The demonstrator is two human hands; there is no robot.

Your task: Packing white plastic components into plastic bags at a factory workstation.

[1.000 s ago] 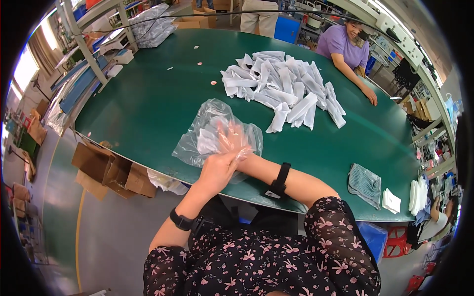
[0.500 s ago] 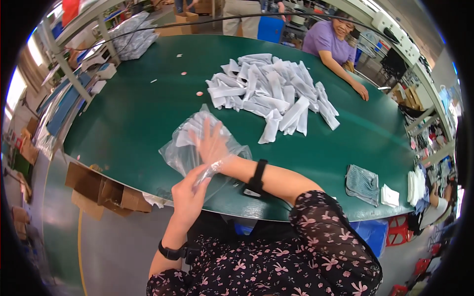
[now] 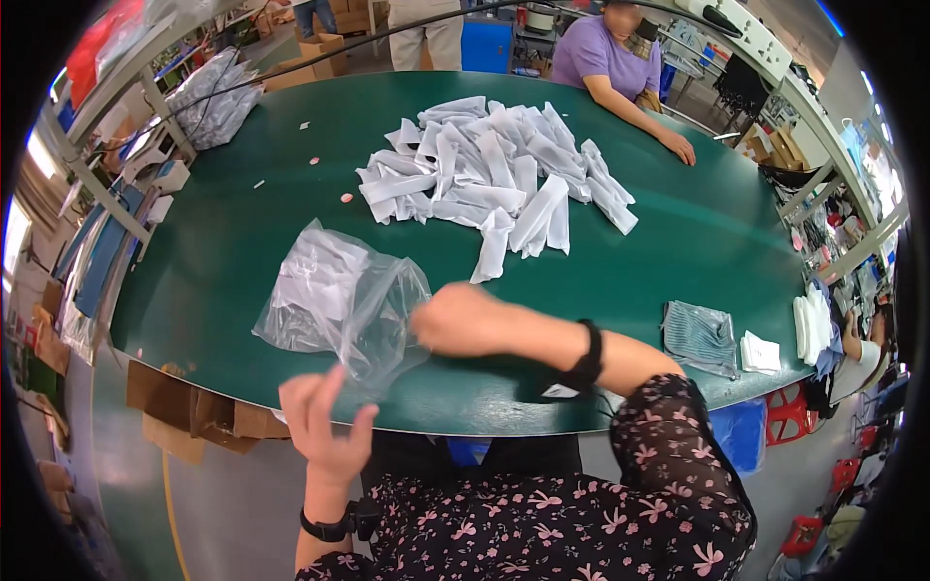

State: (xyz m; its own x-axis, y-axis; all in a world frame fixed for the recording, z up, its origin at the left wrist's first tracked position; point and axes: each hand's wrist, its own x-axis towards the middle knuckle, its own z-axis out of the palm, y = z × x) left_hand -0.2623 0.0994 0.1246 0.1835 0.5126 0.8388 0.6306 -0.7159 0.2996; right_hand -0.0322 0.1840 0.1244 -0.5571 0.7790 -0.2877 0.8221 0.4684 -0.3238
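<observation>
A clear plastic bag (image 3: 383, 310) lies near the left front of the green table (image 3: 620, 290), with several white packets (image 3: 320, 276) inside its far left part. My right hand (image 3: 460, 320) is closed at the bag's right edge and seems to grip the film; motion blurs its fingers. At the bag's near side, my left hand (image 3: 325, 421) has its fingers apart, one fingertip close to the film, holding nothing. Beyond the bag, a heap of long white wrapped packets (image 3: 494, 165) covers the table's middle.
A co-worker (image 3: 610, 58) in purple rests a hand on the far right edge. A striped grey bundle in clear wrap (image 3: 699, 339) and white folded cloths (image 3: 760, 353) lie at the right front. Cardboard boxes (image 3: 208, 407) stand below the left edge; shelving (image 3: 145, 145) flanks the left.
My right hand has come out of the bag and moved right to its edge. My left hand has let go of the film and dropped nearer. The view has shifted somewhat.
</observation>
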